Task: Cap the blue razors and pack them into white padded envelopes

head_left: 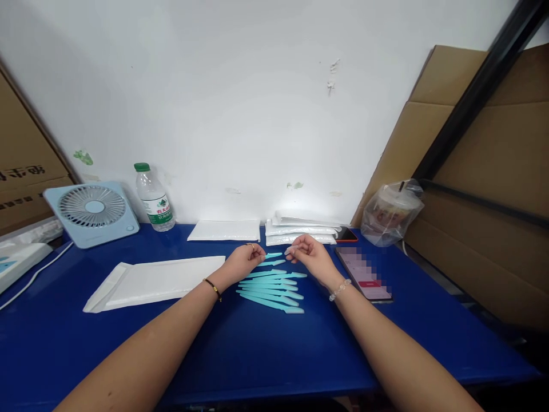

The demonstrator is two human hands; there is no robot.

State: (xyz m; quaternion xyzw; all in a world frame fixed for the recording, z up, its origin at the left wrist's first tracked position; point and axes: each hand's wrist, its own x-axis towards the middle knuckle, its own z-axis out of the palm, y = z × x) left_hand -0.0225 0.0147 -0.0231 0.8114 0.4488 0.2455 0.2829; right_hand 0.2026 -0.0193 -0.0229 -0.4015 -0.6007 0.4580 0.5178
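My left hand pinches the handle end of a turquoise eyebrow razor, whose blade end points right. Just right of its tip, my right hand is closed on a small whitish, translucent piece, which looks like a blade cover; a gap separates it from the razor. Below both hands, several more turquoise eyebrow razors lie fanned in a row on the blue table, their pale blade ends to the right. A white padded envelope lies flat to the left of my left hand.
White padded envelopes are stacked by the wall, with another packet beside them. A phone lies right of my right hand. A fan, a water bottle and a bagged drink cup stand toward the back. Cardboard borders the right.
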